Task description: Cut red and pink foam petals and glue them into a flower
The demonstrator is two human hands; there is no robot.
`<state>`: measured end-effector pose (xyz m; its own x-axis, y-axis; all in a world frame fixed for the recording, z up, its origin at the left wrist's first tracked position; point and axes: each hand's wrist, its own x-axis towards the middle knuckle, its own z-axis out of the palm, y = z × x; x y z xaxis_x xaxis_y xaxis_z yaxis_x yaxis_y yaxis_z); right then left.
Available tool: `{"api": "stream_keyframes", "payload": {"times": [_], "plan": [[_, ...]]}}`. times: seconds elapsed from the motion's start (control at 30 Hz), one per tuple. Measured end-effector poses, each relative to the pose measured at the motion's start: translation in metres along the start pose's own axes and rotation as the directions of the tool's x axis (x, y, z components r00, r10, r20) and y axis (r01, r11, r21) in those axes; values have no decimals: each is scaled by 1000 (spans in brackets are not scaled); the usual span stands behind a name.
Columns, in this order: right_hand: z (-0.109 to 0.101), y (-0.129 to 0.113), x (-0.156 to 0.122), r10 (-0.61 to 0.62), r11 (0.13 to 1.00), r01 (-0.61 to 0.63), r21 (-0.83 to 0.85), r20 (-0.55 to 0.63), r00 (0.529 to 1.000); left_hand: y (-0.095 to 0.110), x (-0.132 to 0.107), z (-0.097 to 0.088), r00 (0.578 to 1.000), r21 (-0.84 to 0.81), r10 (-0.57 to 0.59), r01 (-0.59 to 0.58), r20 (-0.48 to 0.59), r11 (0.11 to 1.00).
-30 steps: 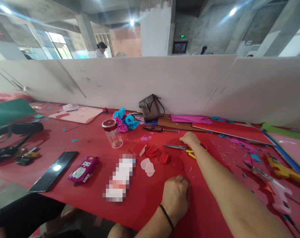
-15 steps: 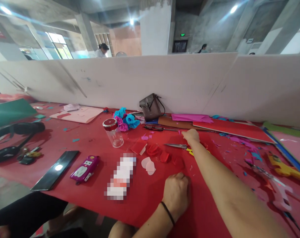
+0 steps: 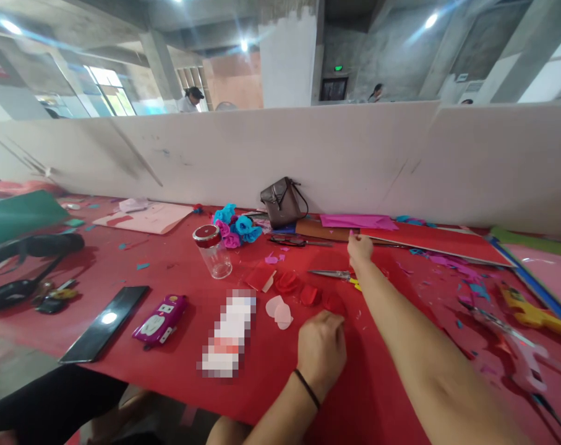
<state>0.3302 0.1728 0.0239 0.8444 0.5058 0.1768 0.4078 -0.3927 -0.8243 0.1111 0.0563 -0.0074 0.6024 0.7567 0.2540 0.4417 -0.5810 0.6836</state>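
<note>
My left hand (image 3: 321,347), with a black band at its wrist, is closed near the table's front. Its fingers curl away from view, and anything in them is hidden. Red crepe-paper petals (image 3: 310,295) and pale pink paper petals (image 3: 280,312) lie just beyond it. My right arm is stretched across the table, and my right hand (image 3: 360,248) has its fingers drawn together. A tiny pink spot shows at the fingertips; I cannot tell what it is. Scissors (image 3: 332,273) with yellow handles lie below that hand, partly hidden by the forearm.
A red-lidded jar (image 3: 219,256), blue and pink paper flowers (image 3: 238,226) and a dark bag (image 3: 282,203) stand further back. A phone (image 3: 104,327) and a purple case (image 3: 159,321) lie left. Pliers (image 3: 487,321) and a yellow glue gun (image 3: 535,314) lie right. A white partition (image 3: 224,154) runs behind.
My right hand has shifted slightly right and its fingers now point more upward. My left hand has moved a little to the left and up, remaining closed.
</note>
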Motion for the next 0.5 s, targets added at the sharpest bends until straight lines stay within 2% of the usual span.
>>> {"api": "stream_keyframes", "payload": {"times": [0.07, 0.17, 0.2, 0.23, 0.3, 0.33, 0.4, 0.5], "plan": [[-18, -2, -16, -27, 982, 29, 185, -13, 1000, -1, 6, -5, 994, -170, -42, 25, -98, 985], [-44, 6, -67, -85, 884, 50, 465, 54, 995, 1, 13, -8, 978, -383, -108, 32, -178, 923], [-51, 11, -89, -135, 730, 2, 683, 142, 981, 2, 14, -9, 976, -450, -128, 36, -176, 892], [-57, 17, -111, -166, 586, -72, 807, 206, 964, 4, 15, -9, 977, -518, -139, 37, -159, 854], [-67, 29, -150, -148, 430, -159, 889, 244, 958, 9, 13, -7, 987, -619, -111, 13, -119, 785], [-71, 34, -166, -129, 387, -166, 907, 231, 964, 11, 11, -6, 989, -644, -94, 1, -110, 765], [-77, 39, -190, -99, 370, -144, 918, 193, 976, 14, 6, -3, 988, -658, -92, -13, -125, 753], [-81, 39, -208, -114, 449, -93, 889, 160, 981, 14, -2, 1, 976, -639, -142, 2, -167, 769]]}}
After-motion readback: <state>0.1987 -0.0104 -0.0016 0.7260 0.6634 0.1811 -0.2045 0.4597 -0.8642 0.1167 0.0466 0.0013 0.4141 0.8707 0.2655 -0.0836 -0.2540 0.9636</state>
